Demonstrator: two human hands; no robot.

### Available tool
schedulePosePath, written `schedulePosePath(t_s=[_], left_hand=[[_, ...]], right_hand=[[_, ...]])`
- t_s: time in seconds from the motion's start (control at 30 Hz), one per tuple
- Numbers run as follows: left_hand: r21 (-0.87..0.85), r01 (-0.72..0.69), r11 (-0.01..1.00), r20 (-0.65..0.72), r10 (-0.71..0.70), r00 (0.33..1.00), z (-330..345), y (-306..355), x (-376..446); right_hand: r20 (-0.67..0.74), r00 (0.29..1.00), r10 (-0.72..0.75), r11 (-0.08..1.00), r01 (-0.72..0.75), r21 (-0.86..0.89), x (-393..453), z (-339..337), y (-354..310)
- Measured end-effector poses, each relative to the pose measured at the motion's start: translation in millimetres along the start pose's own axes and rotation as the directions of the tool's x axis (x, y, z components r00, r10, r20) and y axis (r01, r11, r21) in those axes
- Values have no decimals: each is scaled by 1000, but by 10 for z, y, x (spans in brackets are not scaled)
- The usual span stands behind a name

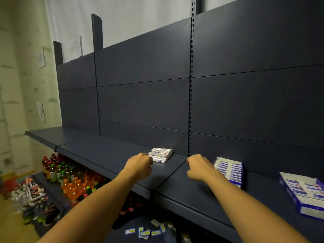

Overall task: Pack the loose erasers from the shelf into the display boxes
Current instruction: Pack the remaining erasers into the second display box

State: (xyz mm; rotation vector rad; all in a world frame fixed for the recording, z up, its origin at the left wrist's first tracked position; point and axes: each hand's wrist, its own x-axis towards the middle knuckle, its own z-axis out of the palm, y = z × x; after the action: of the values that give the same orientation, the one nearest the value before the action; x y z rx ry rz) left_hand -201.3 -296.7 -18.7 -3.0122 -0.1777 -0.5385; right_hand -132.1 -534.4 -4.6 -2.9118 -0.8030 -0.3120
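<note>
Dark blue shelving unit (228, 102) against white wall (140, 14), papers (72, 48) pinned.

No wording can be read anywhere. The erasers (160, 154), the display boxes (229, 170) and the loose eraser sleeves (142, 231) lower down carry blue print too small and blurred to make out, and the paper notices (73, 48) on the wall show only faint, illegible lines.

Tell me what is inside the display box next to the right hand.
The display box holds a row of erasers in blue-and-white wrappers, packed side by side. The right hand covers its near left corner, and anything beneath the top layer cannot be seen.
</note>
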Motion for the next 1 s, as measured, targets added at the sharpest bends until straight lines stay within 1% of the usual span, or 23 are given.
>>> schedulePosePath(t_s=[0.17,0.27,0.4,0.6,0.77,1.0], left_hand=[[11,-36,999,11,36,999,57,-388,-62],[-15,-52,999,16,52,999,114,-565,-52],[-43,-65,997,18,65,998,204,-746,41],[-76,-87,993,28,90,996,448,-888,279],[-93,-103,990,67,109,992,682,-995,617],[-127,-118,985,71,128,989,930,-1008,1210]], right_hand=[[19,1000,17,1000,-18,19,96,108,-391],[38,999,26,999,-27,26,153,174,-552],[59,998,20,1000,-21,11,294,249,-679],[53,999,11,1000,-12,15,649,374,-780],[60,998,-1,999,4,-50,1010,508,-784],[22,999,-41,987,44,-152,1527,586,-694]])
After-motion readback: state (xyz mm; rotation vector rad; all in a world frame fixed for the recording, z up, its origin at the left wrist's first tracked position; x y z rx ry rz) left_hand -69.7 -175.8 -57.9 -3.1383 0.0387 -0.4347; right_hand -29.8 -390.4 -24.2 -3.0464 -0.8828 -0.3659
